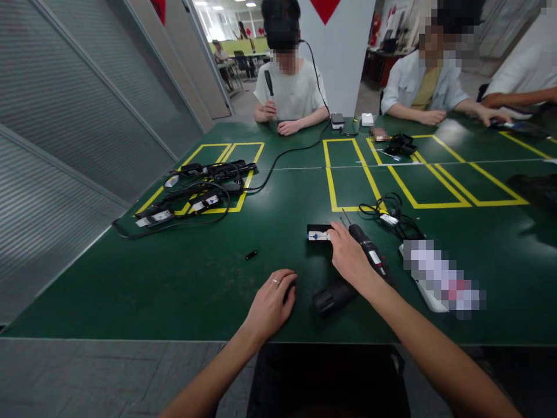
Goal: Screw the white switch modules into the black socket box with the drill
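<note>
My left hand (pixel 270 305) rests on the green table with loosely bent fingers and a gap between thumb and fingers; nothing shows in it. My right hand (pixel 351 255) has its fingertips on the right end of a small black box (pixel 318 229) with a white and blue label. The thumb side is partly hidden. Right beside and beneath that hand lies a black power drill (pixel 363 241) with a thin bit pointing away from me. Its thick black base (pixel 333 297) sticks out left of my forearm. A small black piece (pixel 251 255) lies ahead of my left hand.
A coiled black cable (pixel 391 200) and a white, blurred-out object (pixel 429 296) lie to the right. Several black cables and adapters (pixel 204 186) sit at the left on yellow tape outlines. Across the table a person (pixel 289 87) in a headset holds a dark-handled tool (pixel 268 84); others sit right.
</note>
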The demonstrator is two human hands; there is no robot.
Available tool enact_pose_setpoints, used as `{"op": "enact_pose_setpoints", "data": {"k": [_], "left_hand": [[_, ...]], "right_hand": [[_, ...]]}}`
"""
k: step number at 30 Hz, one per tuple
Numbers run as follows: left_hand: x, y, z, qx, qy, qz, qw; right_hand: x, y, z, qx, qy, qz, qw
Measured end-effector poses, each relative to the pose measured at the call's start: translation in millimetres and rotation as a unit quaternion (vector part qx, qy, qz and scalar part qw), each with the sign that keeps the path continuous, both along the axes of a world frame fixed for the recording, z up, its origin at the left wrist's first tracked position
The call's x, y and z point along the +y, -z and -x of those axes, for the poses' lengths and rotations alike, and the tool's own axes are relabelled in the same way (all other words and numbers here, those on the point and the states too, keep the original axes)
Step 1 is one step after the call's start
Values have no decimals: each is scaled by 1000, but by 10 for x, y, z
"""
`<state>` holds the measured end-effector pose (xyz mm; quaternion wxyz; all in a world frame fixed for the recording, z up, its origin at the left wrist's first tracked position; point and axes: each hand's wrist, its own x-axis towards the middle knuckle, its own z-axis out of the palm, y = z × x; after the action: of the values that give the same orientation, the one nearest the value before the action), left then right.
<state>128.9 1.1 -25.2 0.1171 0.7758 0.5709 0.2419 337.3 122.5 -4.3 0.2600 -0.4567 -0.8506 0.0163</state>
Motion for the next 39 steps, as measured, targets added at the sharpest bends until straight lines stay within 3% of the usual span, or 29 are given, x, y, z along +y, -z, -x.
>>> {"op": "enact_pose_setpoints", "data": {"k": [11, 18, 25, 31, 39], "left_hand": [[119, -37, -21, -50, -25, 0, 998], [698, -95, -155, -40, 35, -48, 997], [1253, 126, -177, -88, 102, -89, 987], [1355, 175, -155, -113, 121, -99, 981], [1403, 246, -182, -85, 45, -121, 988]], "right_hand": [[26, 47, -29, 14, -14, -4, 1000], [37, 46, -23, 15, -26, -14, 999], [61, 89, -33, 33, -36, -17, 999], [25, -5, -28, 70, -60, -27, 995], [-42, -150, -89, 164, -41, -32, 985]]}}
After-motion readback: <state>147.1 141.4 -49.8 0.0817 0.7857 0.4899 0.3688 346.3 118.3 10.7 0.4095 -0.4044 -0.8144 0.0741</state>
